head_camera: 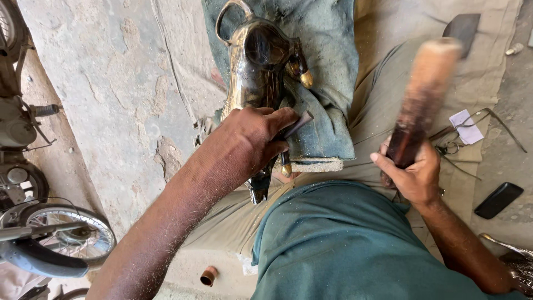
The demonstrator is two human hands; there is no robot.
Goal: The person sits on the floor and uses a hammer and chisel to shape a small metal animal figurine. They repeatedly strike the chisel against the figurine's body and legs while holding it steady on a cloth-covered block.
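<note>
Your left hand point(250, 144) clamps a thin dark tool point(297, 125) against the shiny cast-brass animal figure point(258, 66) — heavy, rigid, slippery; your right hand point(413, 175) grips a wooden mallet point(425, 94), probably mid-swing.

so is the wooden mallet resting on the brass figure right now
No, the right hand holds the wooden mallet raised off to the side, clear of the brass figure, which the left hand steadies.
</note>
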